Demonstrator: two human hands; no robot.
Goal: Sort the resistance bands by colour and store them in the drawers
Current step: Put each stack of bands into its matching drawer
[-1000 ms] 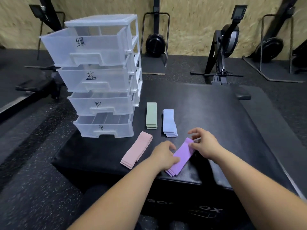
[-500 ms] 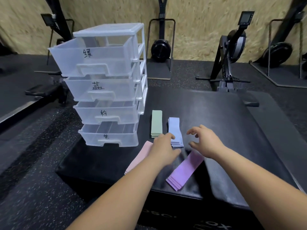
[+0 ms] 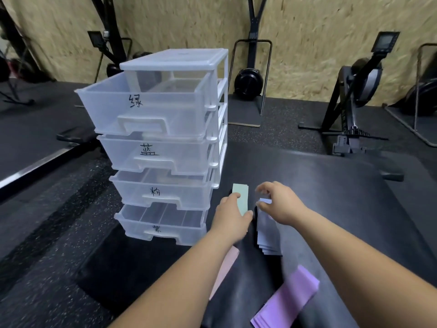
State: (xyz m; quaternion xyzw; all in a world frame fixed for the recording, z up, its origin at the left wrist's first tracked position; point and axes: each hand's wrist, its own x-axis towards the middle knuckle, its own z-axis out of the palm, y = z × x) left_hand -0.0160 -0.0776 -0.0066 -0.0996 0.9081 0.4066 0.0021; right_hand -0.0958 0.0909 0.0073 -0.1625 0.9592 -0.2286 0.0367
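Gripping green bands [image 3: 241, 197] in left hand [image 3: 230, 217], thumb on one long edge, fingers on the other, just right of the drawers [image 3: 153, 150]. Arching right hand [image 3: 283, 205] over far end of blue bands [image 3: 268, 230] on the surface [image 3: 331, 197]; unclear whether grasped. Nearer, apart from both hands: pink bands [image 3: 225, 268] beneath left forearm, purple bands [image 3: 288, 301] beside right forearm.

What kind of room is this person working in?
Most likely a gym: a rowing machine stands by the chipboard wall, the floor is speckled rubber, and folded resistance bands lie on a black padded box.
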